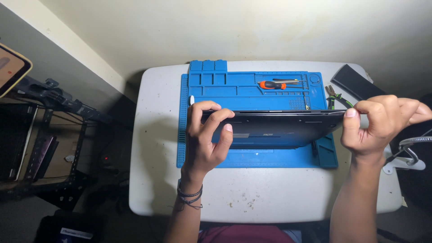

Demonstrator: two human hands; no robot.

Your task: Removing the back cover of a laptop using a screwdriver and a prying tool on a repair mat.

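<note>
Laptop [279, 128] sits mid-frame, dark and closed, lifted off the blue mat [252, 90] and tilted so its far long edge faces the camera — prob. so the seam along that edge can be seen and handled. Left hand [204, 135] grips the laptop's left end, fingers curled over the top edge, thumb on the near face; a firm clamp, judging by the bent knuckles. Right hand [380, 123] pinches the right corner w/ thumb and forefinger, other fingers curled loose above. Holding at both ends keeps the slab steady while it's off the mat.

Mat covers the upper centre of the white table [157, 180]; its tray section at the top has small compartments, likely for screws. Orange-handled screwdriver [274, 84] lies in one of those slots, well apart from both hands — parked where it won't roll. Pliers [335, 96] w/ green grips lie just right of the mat, partly hidden behind the laptop. Black flat case [355, 81] lies at upper right of the table. A metal clamp arm [411, 148] shows at the right edge, near the right wrist. Dark shelf rack [45, 135] fills the left of the frame.
</note>
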